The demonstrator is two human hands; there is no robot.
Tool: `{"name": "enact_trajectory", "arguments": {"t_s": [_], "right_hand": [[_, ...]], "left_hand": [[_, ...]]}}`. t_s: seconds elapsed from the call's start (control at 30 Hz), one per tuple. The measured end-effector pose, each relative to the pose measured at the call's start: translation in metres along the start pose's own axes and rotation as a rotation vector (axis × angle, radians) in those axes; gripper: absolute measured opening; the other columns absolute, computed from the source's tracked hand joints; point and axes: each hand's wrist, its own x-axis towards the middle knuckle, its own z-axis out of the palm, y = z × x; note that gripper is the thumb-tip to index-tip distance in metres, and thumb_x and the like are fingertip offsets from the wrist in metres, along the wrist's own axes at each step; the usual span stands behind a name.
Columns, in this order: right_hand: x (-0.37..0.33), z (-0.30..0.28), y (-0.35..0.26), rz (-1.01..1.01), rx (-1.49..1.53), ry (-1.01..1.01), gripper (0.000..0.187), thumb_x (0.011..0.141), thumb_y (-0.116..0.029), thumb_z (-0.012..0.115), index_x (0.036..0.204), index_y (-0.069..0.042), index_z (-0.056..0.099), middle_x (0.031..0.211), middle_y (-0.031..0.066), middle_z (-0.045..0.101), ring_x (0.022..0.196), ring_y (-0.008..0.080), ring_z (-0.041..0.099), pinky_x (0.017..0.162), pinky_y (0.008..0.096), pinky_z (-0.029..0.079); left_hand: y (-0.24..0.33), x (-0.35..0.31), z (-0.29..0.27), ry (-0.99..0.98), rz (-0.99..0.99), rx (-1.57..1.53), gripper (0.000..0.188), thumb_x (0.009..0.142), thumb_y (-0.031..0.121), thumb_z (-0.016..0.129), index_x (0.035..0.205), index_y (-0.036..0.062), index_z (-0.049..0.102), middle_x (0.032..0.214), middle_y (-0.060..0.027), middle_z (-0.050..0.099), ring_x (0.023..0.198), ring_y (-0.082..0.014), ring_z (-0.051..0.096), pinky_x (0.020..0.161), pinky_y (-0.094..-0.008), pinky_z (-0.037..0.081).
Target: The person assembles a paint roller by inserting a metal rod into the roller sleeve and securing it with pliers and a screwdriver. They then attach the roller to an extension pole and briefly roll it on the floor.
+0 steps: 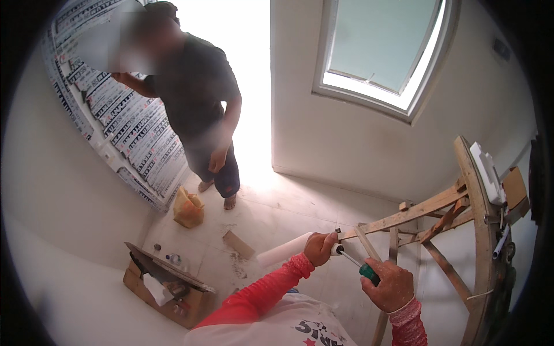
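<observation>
Right of centre, low in the frame, a screwdriver (pixel 368 273) sat in the person's right hand (pixel 392 285), the fingers clamped round its green handle. Its long axis ran on a slant, handle to the lower right, shaft pointing to the upper left at a small white fitting (pixel 336 249). The tip met the fitting's dark end; from where I stood I couldn't tell whether it had gone in. The left hand (pixel 319 249) gripped the fitting, fingers closed on it, thumb toward the top.

Close by on the right stood a wooden trestle (pixel 424 209), with a white piece (pixel 487 173) up on its beam. A pale roll (pixel 283 250) lay on the floor behind the left hand, a cardboard scrap (pixel 238 244) near it. At lower left was an open box (pixel 135 284) of odds and ends. Farther off, a yellow bag (pixel 188 209) rested near the bare feet of a co-worker (pixel 196 98) in dark clothes, upper left, beside a wrapped panel (pixel 138 127). A window (pixel 378 43) hung at upper right.
</observation>
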Motion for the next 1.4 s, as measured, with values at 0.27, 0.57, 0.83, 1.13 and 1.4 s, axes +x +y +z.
{"name": "enact_trajectory", "arguments": {"t_s": [0.27,0.57,0.83,1.13,1.4], "right_hand": [[-0.005,0.001,0.004,-0.069,0.087,0.067,0.027,0.079,-0.031,0.073,0.089,-0.007,0.069,0.076,0.0106,0.065,0.065,0.0316,0.066,0.057,0.041,0.053],[0.007,-0.003,0.019,-0.29,-0.125,0.156,0.033,0.079,-0.036,0.078,0.091,-0.008,0.066,0.069,0.0049,0.059,0.055,0.0188,0.061,0.048,0.0342,0.049],[0.002,-0.004,0.023,-0.211,-0.104,0.277,0.038,0.077,-0.039,0.082,0.092,-0.007,0.067,0.068,0.0041,0.057,0.053,0.017,0.06,0.045,0.0308,0.048],[-0.01,0.02,0.039,-0.125,-0.007,0.4,0.039,0.078,-0.039,0.082,0.095,-0.007,0.067,0.068,0.0051,0.057,0.053,0.0191,0.059,0.045,0.032,0.046],[-0.014,0.028,0.044,-0.06,-0.003,0.524,0.04,0.078,-0.039,0.082,0.096,-0.007,0.068,0.07,0.0036,0.057,0.054,0.018,0.059,0.046,0.0316,0.047]], "left_hand": [[0.036,0.0,-0.056,-0.24,0.137,-0.169,0.035,0.088,0.038,0.065,0.099,0.0049,0.066,0.075,-0.0119,0.066,0.059,-0.0285,0.064,0.058,-0.0371,0.051],[0.062,0.005,-0.056,-0.07,0.125,0.139,0.024,0.072,0.017,0.082,0.078,0.0066,0.061,0.065,-0.0085,0.066,0.056,-0.0237,0.068,0.055,-0.0325,0.054],[0.071,0.027,-0.045,0.052,0.194,0.176,0.025,0.065,0.021,0.083,0.072,0.0096,0.062,0.059,-0.0056,0.062,0.05,-0.0227,0.062,0.051,-0.0324,0.05],[0.066,0.036,-0.028,0.012,0.218,0.145,0.022,0.066,0.011,0.081,0.069,0.0046,0.06,0.06,-0.008,0.062,0.051,-0.0204,0.065,0.053,-0.0309,0.052],[0.062,0.047,-0.013,0.048,0.269,0.123,0.022,0.065,0.01,0.082,0.071,0.0045,0.062,0.06,-0.0088,0.062,0.052,-0.0205,0.063,0.052,-0.0313,0.051]]}}
